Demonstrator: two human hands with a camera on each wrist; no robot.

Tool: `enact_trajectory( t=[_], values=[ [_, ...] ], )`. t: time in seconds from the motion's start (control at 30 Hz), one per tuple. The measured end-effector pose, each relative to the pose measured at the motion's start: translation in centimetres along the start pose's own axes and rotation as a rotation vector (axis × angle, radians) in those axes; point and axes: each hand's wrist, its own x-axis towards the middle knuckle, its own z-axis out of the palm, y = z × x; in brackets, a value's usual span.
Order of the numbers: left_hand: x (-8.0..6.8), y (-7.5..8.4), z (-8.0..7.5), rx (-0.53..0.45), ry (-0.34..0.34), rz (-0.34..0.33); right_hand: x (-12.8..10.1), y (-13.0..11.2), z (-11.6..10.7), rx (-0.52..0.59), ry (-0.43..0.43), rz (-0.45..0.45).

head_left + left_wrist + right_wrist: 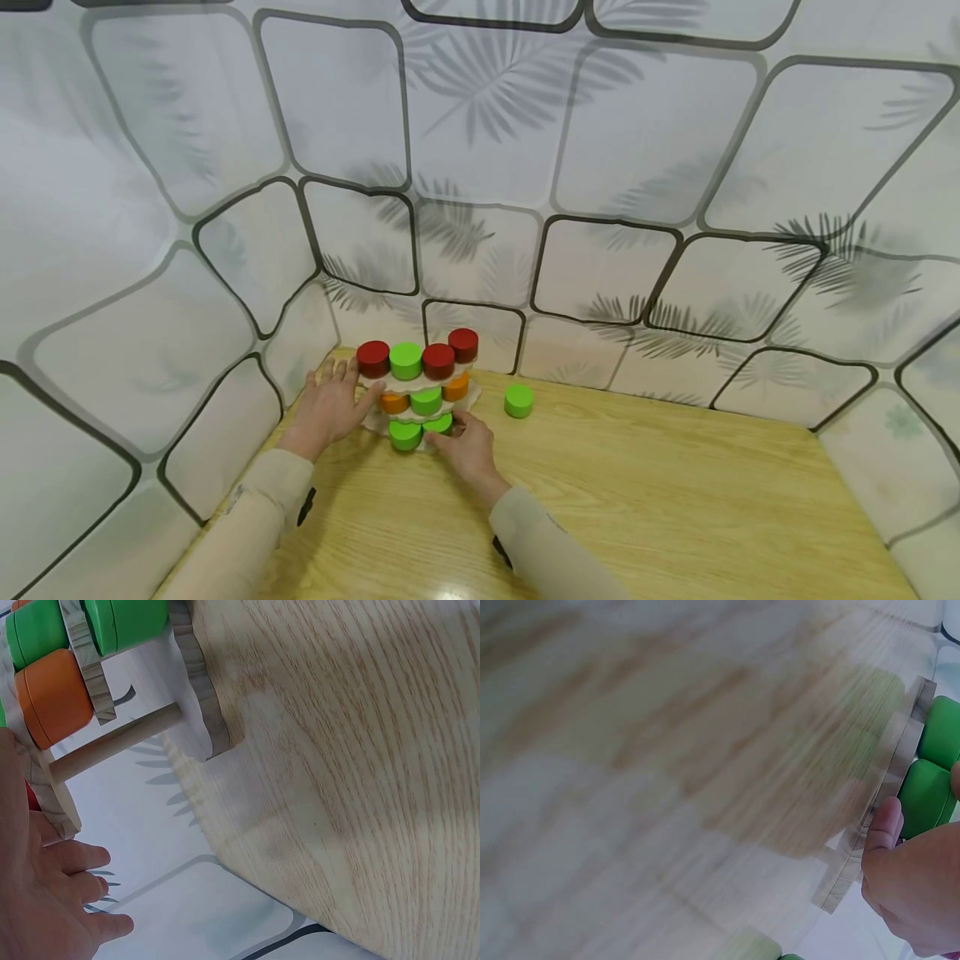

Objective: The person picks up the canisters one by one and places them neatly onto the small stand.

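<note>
Fingers (450,433) of both hands against stacked toy tower (420,392)

Wooden table in a tile-print enclosure

A light oak-grain table (675,492) fills the lower part of the head view, its surface bare wood with a soft glare near the front edge. One loose green cylinder block (518,401) stands upright on it, toward the back edge. Around the table rise white backdrop walls (480,167) printed with dark-outlined rounded squares and grey palm-leaf shadows; the wrist views show the same wood grain and print, the right one blurred.
</note>
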Motion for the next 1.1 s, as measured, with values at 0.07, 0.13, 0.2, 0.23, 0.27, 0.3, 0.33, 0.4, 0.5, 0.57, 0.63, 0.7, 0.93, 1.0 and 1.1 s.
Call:
enact_trajectory(
  t=[0.07,0.13,0.2,0.23,0.27,0.3,0.33,0.4,0.5,0.57,0.63,0.7,0.93,1.0,1.1],
  values=[
    [0.0,0.0,0.0,0.001,0.001,0.0,0.0,0.0,0.0,0.002,0.001,-0.002],
    [0.0,0.0,0.0,0.004,0.001,0.0,0.0,-0.1,0.0,0.004,0.002,-0.003],
    [0.0,0.0,0.0,0.006,0.001,0.001,0.0,-0.1,0.0,0.002,0.002,-0.002],
    [0.0,0.0,0.0,0.007,0.002,0.002,0.0,-0.1,-0.1,0.002,0.002,-0.003],
    [0.0,0.0,0.0,0.007,0.003,0.003,0.0,-0.2,-0.1,0.002,0.002,-0.003],
    [0.0,0.0,0.0,0.005,0.003,0.002,0.0,-0.2,-0.1,0.002,0.002,-0.003],
    [0.0,0.0,0.0,0.003,0.004,0.002,0.0,-0.2,-0.1,0.003,0.001,-0.003],
    [0.0,0.0,0.0,-0.003,0.006,0.002,0.0,-0.2,-0.1,0.004,0.001,-0.003],
    [0.1,0.0,0.1,-0.005,0.009,0.004,0.1,-0.3,-0.1,0.007,0.003,-0.003],
    [0.1,0.0,0.2,-0.005,0.012,0.007,0.1,-0.2,-0.1,0.009,0.006,-0.008],
    [0.1,-0.1,0.3,-0.004,0.015,0.01,0.1,-0.2,-0.1,0.011,0.007,-0.011],
    [0.1,-0.2,0.3,-0.008,0.016,0.01,0.2,-0.2,-0.1,0.01,0.005,-0.011],
    [0.1,-0.2,0.4,-0.011,0.028,0.01,0.1,-0.4,-0.4,0.015,-0.022,0.021],
    [0.1,-0.1,0.4,-0.008,0.031,0.011,0.0,-0.6,-0.6,0.017,-0.032,0.037],
    [0.0,-0.2,0.3,-0.003,0.036,0.014,-0.1,-0.8,-1.1,0.017,-0.049,0.043]
  ],
)
